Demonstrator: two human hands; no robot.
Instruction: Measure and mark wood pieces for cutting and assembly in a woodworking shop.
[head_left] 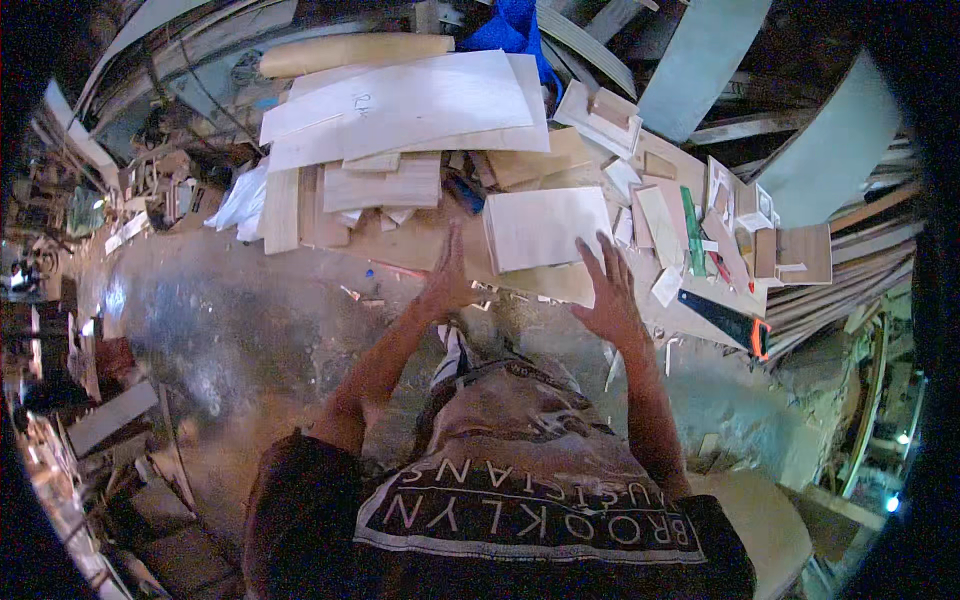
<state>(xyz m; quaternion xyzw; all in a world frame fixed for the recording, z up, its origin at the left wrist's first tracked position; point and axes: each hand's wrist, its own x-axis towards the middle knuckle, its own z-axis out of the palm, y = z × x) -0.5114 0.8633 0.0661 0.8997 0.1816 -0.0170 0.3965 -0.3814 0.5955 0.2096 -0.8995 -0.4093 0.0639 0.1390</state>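
A pale flat rectangular board (548,228) lies on the workbench (385,240), in front of me. My right hand (612,295) is at its front right corner with the fingers spread; whether the fingertips touch the board or only hover over it, I cannot tell. To the left of the board my left hand (450,278) is held up, fingers stretched out, with nothing seen in it. Past its fingertips sits a small dark blue object (464,194) of unclear kind. Light wood pieces (382,182) lie beyond the left hand.
Large white sheets (400,105) are stacked at the back. On the right are a handsaw (720,318) with an orange handle, a green strip (693,230), small wood offcuts (658,222) and an open wooden box (800,252). A white plastic bag (240,203) hangs at the left.
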